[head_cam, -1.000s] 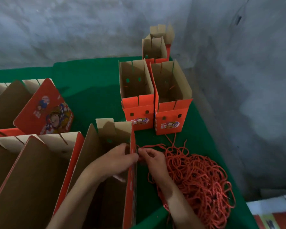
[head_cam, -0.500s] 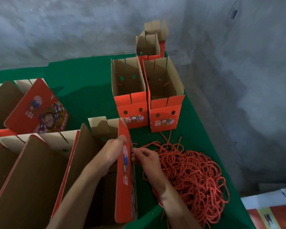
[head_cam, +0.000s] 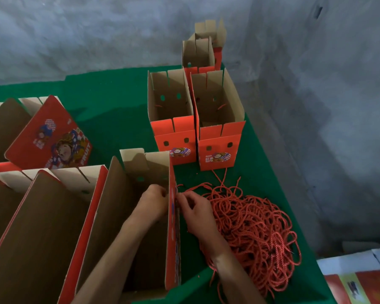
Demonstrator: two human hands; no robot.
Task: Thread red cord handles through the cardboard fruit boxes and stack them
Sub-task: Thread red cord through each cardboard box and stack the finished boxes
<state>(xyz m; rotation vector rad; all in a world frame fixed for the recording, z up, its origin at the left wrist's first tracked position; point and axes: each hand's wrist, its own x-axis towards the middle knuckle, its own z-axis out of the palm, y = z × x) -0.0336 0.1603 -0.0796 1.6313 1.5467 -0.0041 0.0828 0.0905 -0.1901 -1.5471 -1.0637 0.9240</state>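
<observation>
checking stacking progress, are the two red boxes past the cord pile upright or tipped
Upright. Both red boxes stand on their bases on the green cloth, flaps up, tops open.

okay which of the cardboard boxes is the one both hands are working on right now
The open box nearest the camera, just left of the red cord pile. The left hand is inside its right wall and the right hand outside; no hand is at the other boxes.

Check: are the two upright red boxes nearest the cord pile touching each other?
Touching. The head view shows the left upright box and the right upright box standing side by side, their adjoining walls meeting with no green cloth between them.
</observation>
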